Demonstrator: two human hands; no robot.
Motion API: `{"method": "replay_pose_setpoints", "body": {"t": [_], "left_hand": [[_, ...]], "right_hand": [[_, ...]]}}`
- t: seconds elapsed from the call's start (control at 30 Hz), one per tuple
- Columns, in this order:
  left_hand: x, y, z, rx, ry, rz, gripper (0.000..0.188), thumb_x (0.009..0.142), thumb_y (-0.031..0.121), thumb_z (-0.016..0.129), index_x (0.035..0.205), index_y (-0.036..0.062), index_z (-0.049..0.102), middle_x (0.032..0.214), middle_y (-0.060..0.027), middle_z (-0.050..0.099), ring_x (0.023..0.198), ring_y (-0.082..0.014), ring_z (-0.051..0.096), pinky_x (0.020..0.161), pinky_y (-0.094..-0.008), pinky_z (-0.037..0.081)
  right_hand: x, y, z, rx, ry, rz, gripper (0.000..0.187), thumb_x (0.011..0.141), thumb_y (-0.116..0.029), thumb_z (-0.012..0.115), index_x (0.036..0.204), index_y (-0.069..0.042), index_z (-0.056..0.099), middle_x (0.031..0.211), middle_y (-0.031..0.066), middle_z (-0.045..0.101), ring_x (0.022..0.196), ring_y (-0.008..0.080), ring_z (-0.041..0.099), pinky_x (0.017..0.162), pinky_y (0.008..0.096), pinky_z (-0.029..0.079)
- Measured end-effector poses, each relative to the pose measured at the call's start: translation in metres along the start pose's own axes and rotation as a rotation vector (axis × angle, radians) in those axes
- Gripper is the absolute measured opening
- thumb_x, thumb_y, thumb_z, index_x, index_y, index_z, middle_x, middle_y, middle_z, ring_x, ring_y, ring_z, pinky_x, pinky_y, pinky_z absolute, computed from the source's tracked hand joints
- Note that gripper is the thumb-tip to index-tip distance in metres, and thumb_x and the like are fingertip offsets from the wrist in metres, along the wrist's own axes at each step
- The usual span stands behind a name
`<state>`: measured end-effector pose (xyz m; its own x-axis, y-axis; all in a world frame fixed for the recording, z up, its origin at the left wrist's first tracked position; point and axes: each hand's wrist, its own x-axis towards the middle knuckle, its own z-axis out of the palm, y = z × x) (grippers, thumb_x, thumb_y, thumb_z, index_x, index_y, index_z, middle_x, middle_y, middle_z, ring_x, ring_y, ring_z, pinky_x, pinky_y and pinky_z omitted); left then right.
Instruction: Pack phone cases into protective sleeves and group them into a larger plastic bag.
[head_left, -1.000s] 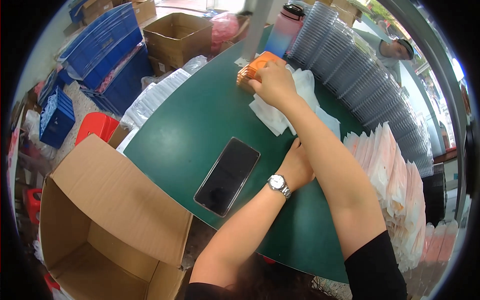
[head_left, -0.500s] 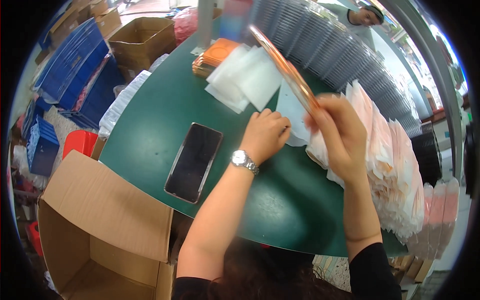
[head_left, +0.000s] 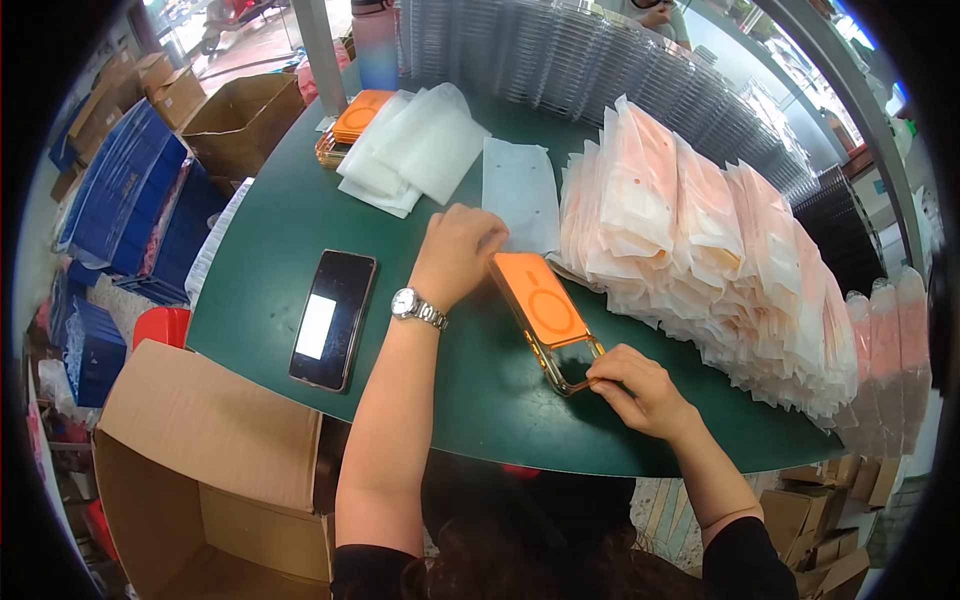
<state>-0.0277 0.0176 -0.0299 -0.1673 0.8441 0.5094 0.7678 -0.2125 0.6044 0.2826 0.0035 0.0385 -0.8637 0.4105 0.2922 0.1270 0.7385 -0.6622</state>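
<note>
An orange phone case (head_left: 543, 300) with a ring mark on its back and a clear, gold-edged camera end tilts over the green table. My right hand (head_left: 640, 388) pinches its near right corner between thumb and fingers. At the case's far end is my left hand (head_left: 455, 255), a metal watch on its wrist. Its fingers are curled together, and what they hold, if anything, is hidden. Just beyond lies a flat translucent white bag (head_left: 520, 190). Left of that, loose white sleeves (head_left: 415, 145) overlap in a pile.
Packed white bags with orange contents (head_left: 650, 220) form a large heap at right. A dark-screened phone (head_left: 335, 320) lies on the green table (head_left: 250, 300) at left. Orange cases (head_left: 360, 115) are stacked far left, near a bottle (head_left: 375, 45). Clear trays (head_left: 560, 60) stand behind; an open carton (head_left: 210, 430) sits near left.
My right hand has brought the orange case down and nearer, turning its back upward. My left hand is by the case's far end. The view has shifted, and the phone screen now shows a bright patch.
</note>
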Motion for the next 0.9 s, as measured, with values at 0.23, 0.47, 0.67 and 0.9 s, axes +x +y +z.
{"method": "replay_pose_setpoints", "body": {"t": [0.23, 0.47, 0.67, 0.9], "left_hand": [[-0.001, 0.002, -0.001, 0.061, -0.100, 0.032, 0.007, 0.086, 0.018, 0.070, 0.087, 0.0117, 0.073, 0.094, -0.0034, 0.066, 0.095, -0.0257, 0.058, 0.083, -0.0395, 0.043], [0.000, -0.008, -0.005, -0.076, -0.141, -0.003, 0.009, 0.087, 0.019, 0.070, 0.084, 0.0115, 0.074, 0.091, -0.0040, 0.064, 0.093, -0.0271, 0.058, 0.084, -0.0399, 0.044], [-0.003, -0.002, -0.003, 0.022, -0.105, 0.023, 0.010, 0.088, 0.019, 0.069, 0.085, 0.0104, 0.072, 0.089, -0.0058, 0.063, 0.091, -0.0294, 0.058, 0.083, -0.0414, 0.045], [0.000, -0.011, -0.007, -0.195, -0.070, -0.070, 0.015, 0.091, 0.018, 0.068, 0.091, 0.0035, 0.071, 0.088, -0.0084, 0.063, 0.086, -0.0256, 0.057, 0.079, -0.0366, 0.047]], "right_hand": [[-0.012, -0.003, -0.004, -0.018, -0.015, 0.030, 0.022, 0.085, 0.008, 0.071, 0.104, 0.000, 0.063, 0.094, 0.0114, 0.068, 0.084, 0.0280, 0.065, 0.075, 0.0363, 0.053], [0.006, -0.010, 0.001, -0.080, -0.057, -0.077, 0.022, 0.083, 0.004, 0.073, 0.102, 0.000, 0.063, 0.093, 0.0114, 0.067, 0.080, 0.0299, 0.063, 0.070, 0.0365, 0.052], [0.000, -0.012, -0.006, -0.080, -0.077, -0.048, 0.025, 0.082, 0.007, 0.073, 0.103, 0.000, 0.063, 0.093, 0.0124, 0.067, 0.082, 0.0302, 0.064, 0.072, 0.0372, 0.053], [0.013, -0.016, -0.004, -0.107, -0.108, -0.099, 0.022, 0.083, 0.005, 0.072, 0.102, -0.001, 0.064, 0.091, 0.0120, 0.066, 0.080, 0.0306, 0.062, 0.071, 0.0369, 0.052]]}}
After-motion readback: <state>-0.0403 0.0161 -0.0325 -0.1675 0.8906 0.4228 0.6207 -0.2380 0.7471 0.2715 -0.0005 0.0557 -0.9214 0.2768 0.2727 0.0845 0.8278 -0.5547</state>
